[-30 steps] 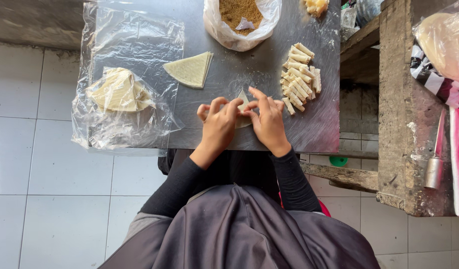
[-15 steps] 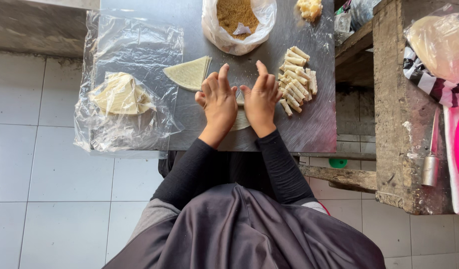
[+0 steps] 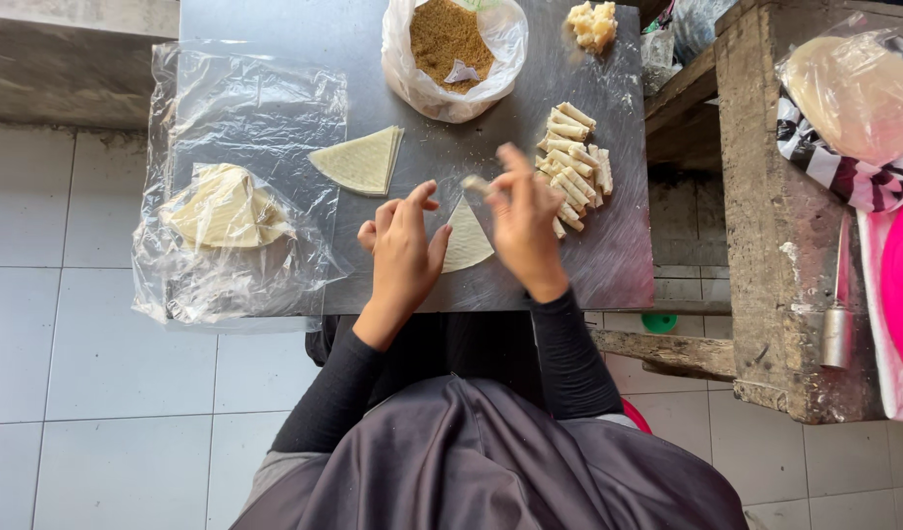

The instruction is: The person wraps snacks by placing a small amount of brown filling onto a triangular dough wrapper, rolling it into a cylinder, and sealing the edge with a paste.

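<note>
Since the earlier frame your right hand (image 3: 525, 231) has lifted, pinching a finished roll (image 3: 476, 184); the roll pile (image 3: 573, 165) lies right of it. Left hand (image 3: 404, 245) rests open beside the wrapper (image 3: 465, 238).

My right hand (image 3: 523, 228) is pinching a small rolled pastry (image 3: 476, 184) between its fingertips, lifted just above the metal table (image 3: 608, 265), while my left hand (image 3: 404, 250) is resting with spread fingers beside a triangular wrapper (image 3: 468, 238) lying flat. A pile of finished rolls (image 3: 575, 157) is sitting just right of my right hand. A stack of folded wrappers (image 3: 361, 160) and a bag of brown filling (image 3: 449, 44) are lying further up the table.
</note>
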